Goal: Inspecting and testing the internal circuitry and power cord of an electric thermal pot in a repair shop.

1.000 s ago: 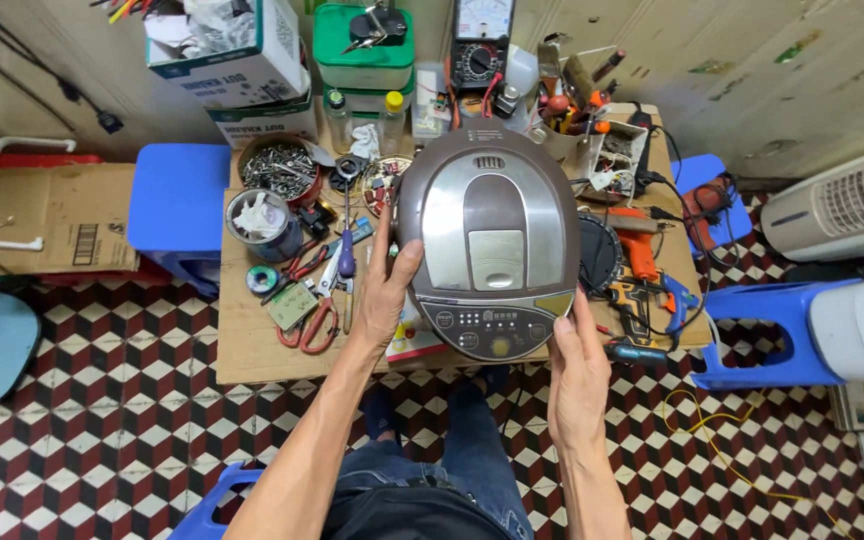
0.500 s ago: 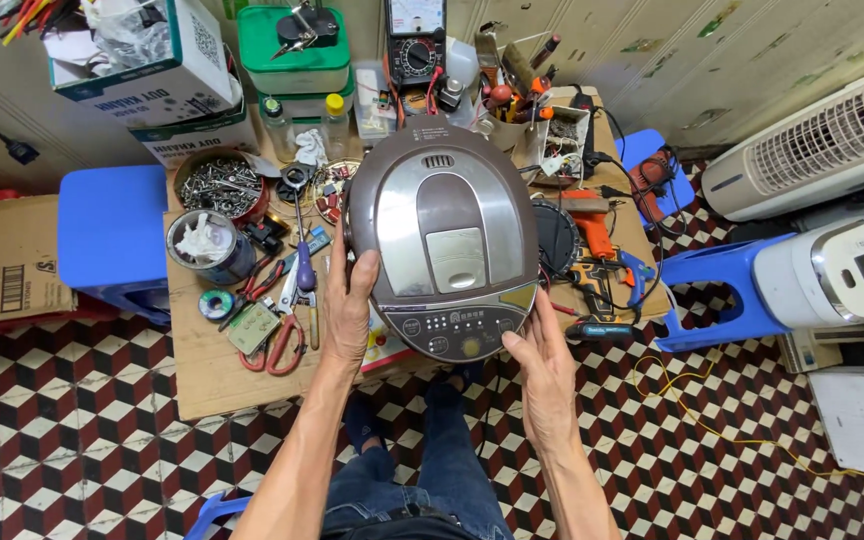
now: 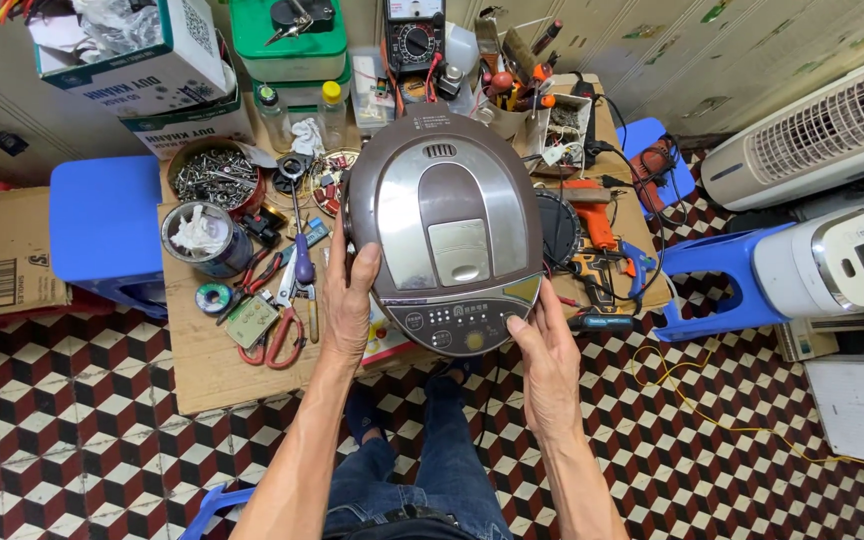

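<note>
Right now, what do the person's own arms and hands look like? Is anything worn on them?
Both forearms are bare, with no sleeves in view. The left hand and the right hand wear no gloves, and no rings, watch or bracelet are visible.

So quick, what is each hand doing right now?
Left hand: closed on the left side of the brown and silver cooker lid, holding it.
Right hand: gripping the lid's front right edge, holding it.

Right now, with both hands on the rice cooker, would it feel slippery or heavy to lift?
The rice cooker is probably slippery: its lid is glossy and rounded. It is likely rather heavy, as the left hand and right hand both grip its sides. Rigid shell, unlikely to flex.
</note>
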